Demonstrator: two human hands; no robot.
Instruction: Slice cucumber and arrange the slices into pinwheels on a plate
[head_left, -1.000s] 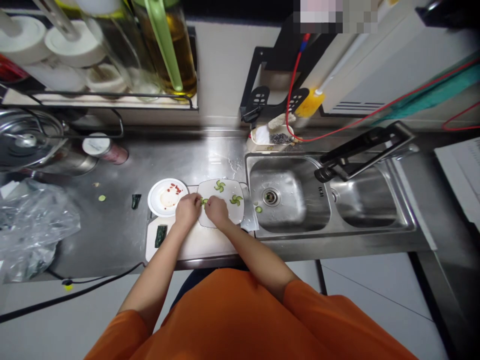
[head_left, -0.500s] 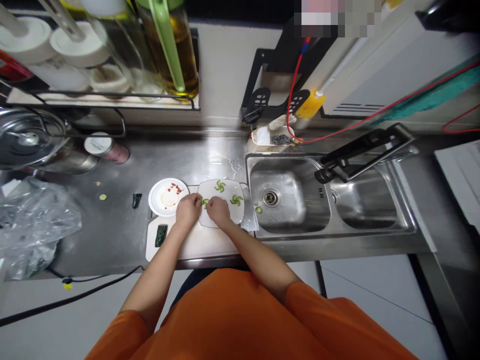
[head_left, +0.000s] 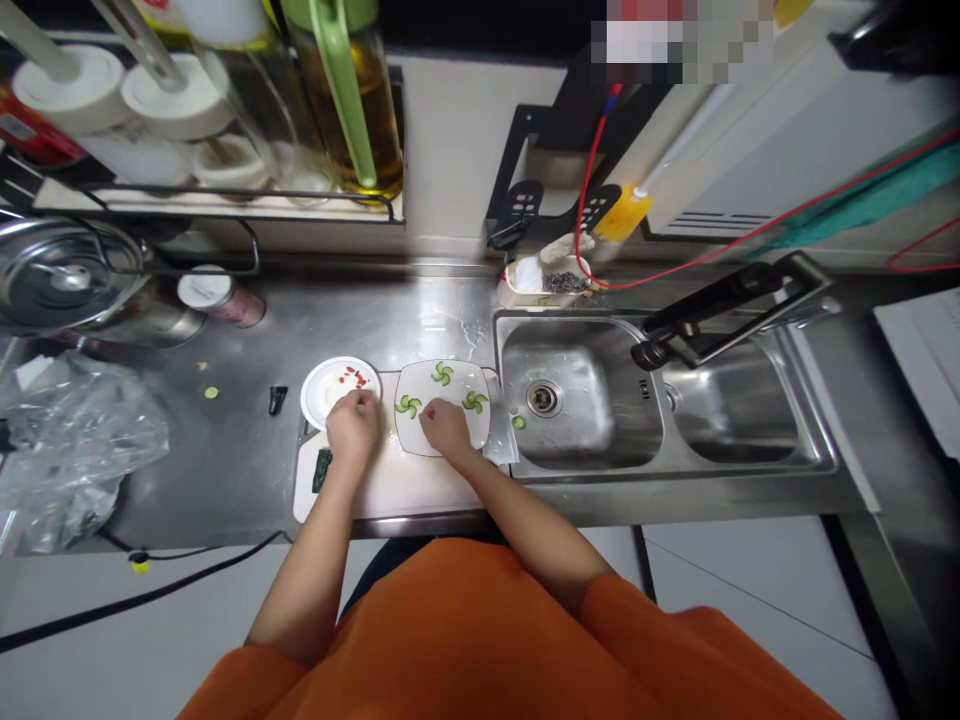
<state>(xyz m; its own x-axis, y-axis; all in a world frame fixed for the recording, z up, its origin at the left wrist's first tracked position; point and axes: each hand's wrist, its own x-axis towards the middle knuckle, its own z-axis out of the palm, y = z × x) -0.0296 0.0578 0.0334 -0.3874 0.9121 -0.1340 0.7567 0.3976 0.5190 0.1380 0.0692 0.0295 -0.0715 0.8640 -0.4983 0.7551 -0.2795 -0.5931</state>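
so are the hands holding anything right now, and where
Cannot be told: the left hand reaches the round plate, the right hand rests on the square plate; fingertips too small.

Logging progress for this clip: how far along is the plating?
Done: three cucumber pinwheels sit on the square plate. In hand: left hand reaches over the round dish with red bits; right hand rests on the plate. Left: no red bits on the pinwheels yet.

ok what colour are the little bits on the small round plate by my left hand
Red, on the small round white plate beside the left hand; head view.
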